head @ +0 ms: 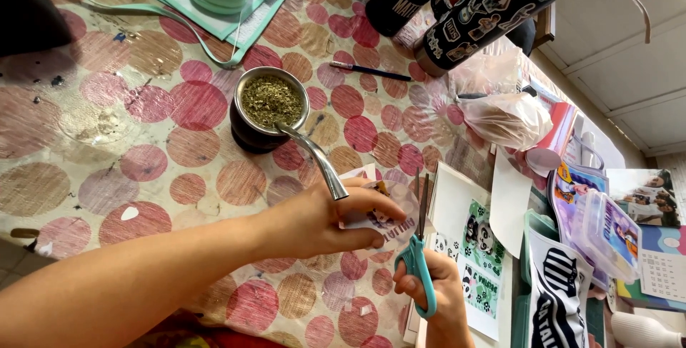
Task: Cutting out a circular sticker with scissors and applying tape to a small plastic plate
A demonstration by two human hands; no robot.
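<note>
Teal-handled scissors (418, 248) gripped in the right hand (436, 287), long axis nearly upright in view, slim dark blades slightly parted and pointing away from the wrist toward the far side of the surface (143, 169). Round paper cutout (382, 214) pinched in the left hand (321, 223), just left of the blades, pale with a small printed figure, its right edge touching the blades. Beyond the left hand, a metal cup of green herb (269, 105) with a silver straw (314, 155) leaning toward the knuckles. Right of the scissors, printed sticker sheets (479, 248).
</note>
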